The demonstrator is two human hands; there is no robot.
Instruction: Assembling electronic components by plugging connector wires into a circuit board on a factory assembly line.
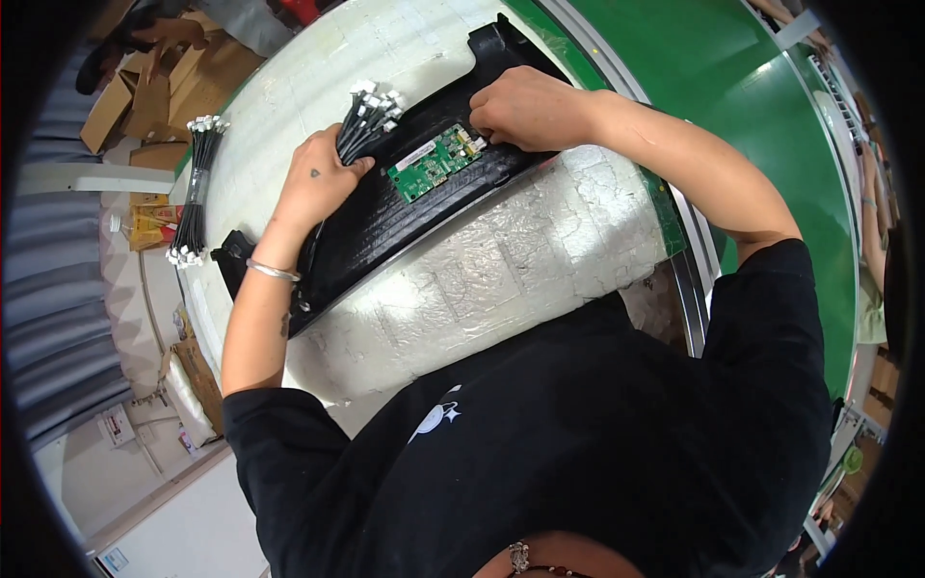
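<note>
A long black plastic panel (371, 239) lies slantwise on the pale padded work surface. On its middle sits a green circuit board (416, 179) with small parts and white connectors. My left hand (323, 173) is closed round a bundle of black cables (358, 135) with white plugs, at the board's left end. My right hand (525, 108) is over the panel at the board's right end, beside a white connector (479, 144). Its fingers are curled and pressed together, and what they pinch is hidden.
Another tied bundle of black cables (196, 197) with white plugs lies along the left edge of the pad (472, 279). Cardboard boxes (183, 91) stand at the far left, near another person's hand (171, 34). A green surface (694, 58) with metal rails runs along the right.
</note>
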